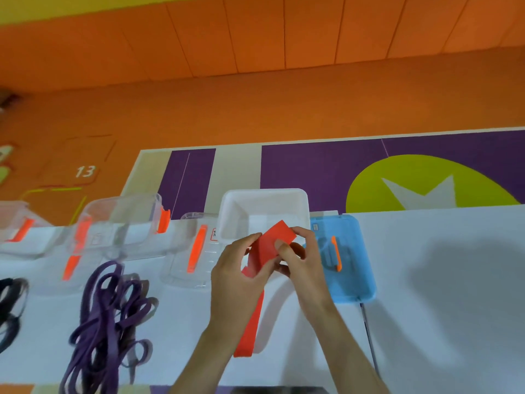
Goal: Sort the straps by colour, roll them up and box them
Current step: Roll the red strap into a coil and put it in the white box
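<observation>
A person works at a white table [440, 294], seen from above their own hands. Both hands meet at the centre of the view, holding a red strap [274, 237]. The left hand [235, 277] curls its fingers round the strap's folded upper part. The right hand [306, 265] pinches the same fold between thumb and fingers. The strap's loose tail trails towards 6 o'clock, down onto the table.

From the hands:
- An open white box [267, 203] sits at 12 o'clock.
- A blue lid [352, 280] lies at 3 o'clock.
- A clear lid [179, 265] lies at 9 o'clock, with clear boxes [122, 220] beyond it.
- A tangle of purple straps [105, 317] lies at 8 o'clock.
- Dark straps [11, 297] lie at the left edge.
</observation>
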